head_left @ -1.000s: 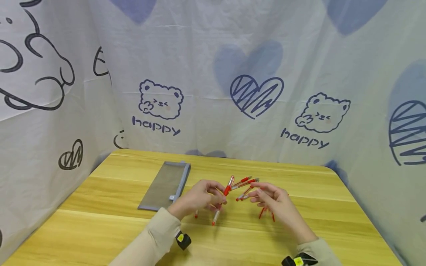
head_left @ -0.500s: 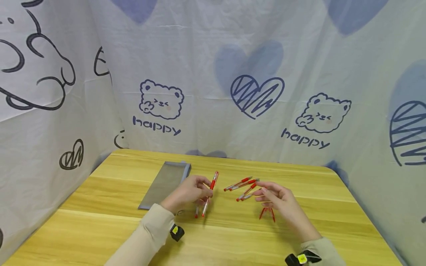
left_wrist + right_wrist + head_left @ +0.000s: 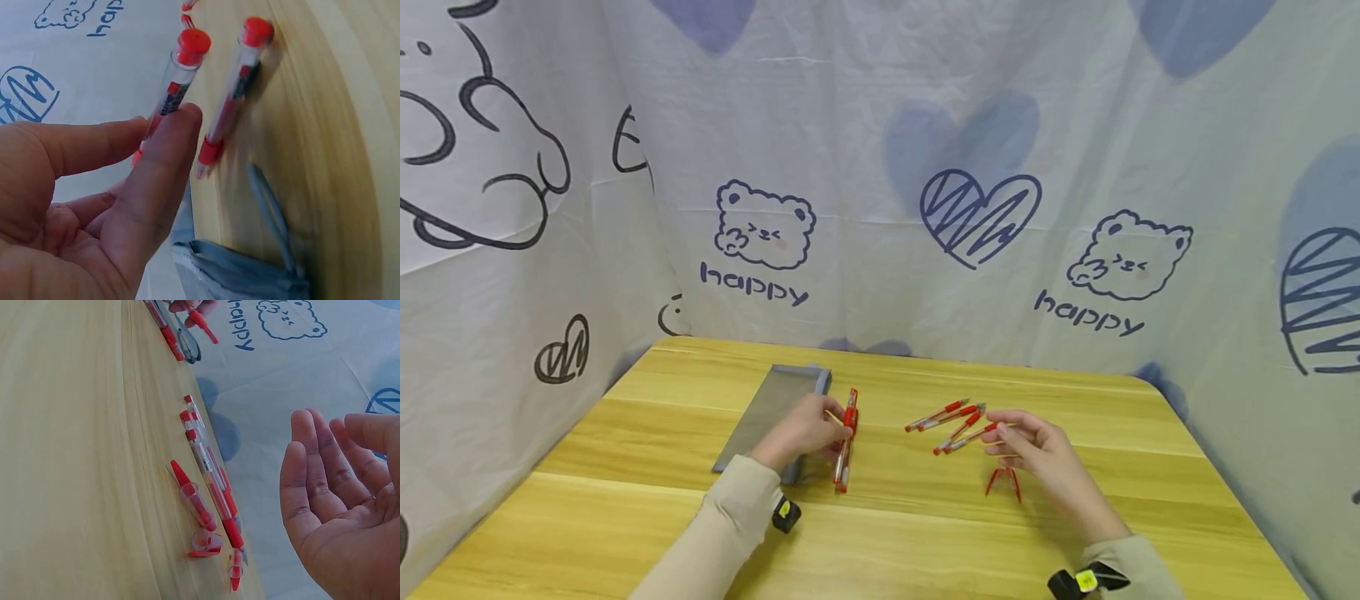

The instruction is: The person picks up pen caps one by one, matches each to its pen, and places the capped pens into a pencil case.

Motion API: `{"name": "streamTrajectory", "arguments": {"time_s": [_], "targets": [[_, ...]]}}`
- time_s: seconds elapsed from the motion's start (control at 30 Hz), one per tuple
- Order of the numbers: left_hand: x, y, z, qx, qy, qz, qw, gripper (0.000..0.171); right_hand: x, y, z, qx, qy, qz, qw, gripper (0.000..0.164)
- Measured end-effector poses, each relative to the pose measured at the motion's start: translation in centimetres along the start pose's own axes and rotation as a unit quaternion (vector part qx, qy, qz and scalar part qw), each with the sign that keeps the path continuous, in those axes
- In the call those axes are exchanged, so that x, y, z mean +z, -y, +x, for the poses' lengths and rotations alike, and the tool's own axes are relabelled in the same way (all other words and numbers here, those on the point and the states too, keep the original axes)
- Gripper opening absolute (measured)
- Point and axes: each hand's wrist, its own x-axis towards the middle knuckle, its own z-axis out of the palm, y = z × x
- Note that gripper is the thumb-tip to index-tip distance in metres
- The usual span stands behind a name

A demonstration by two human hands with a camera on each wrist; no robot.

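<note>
My left hand (image 3: 805, 429) pinches a red gel pen (image 3: 172, 94) between thumb and fingers, its clear barrel ending in a red plug. A second red pen (image 3: 231, 103) lies on the table close beside it. Left of these is a grey mesh zip pouch (image 3: 756, 417), partly covered by my left hand and forearm. My right hand (image 3: 1037, 450) hovers with relaxed fingers and holds nothing. Several uncapped red pens (image 3: 958, 410) lie in a loose fan left of it. Below that hand are clear pen caps (image 3: 197, 503) with red clips.
The wood-patterned table (image 3: 910, 533) has a rounded far right corner. A printed fabric curtain (image 3: 880, 250) rises behind it and along both sides. The pouch's pull loop (image 3: 269, 209) sticks out over the table.
My left hand has carried its pen leftward from near the fanned pens to beside the lying pen at the pouch. My right hand has drifted slightly right, staying relaxed.
</note>
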Motion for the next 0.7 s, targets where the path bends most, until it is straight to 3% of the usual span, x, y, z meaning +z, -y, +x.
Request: {"name": "streamTrajectory", "arguments": {"time_s": [0.5,0.7], "targets": [[-0.06,0.51,-0.31,-0.037,-0.017,0.041,0.9983,0.016,-0.37,-0.18,0.19,0.015,-0.011,0.008,1.0,0.039],[-0.01,0.71,-0.07,-0.041,-0.015,0.031,0.9986,0.022,-0.8,-0.27,0.22,0.021,-0.01,0.011,1.0,0.041]]}}
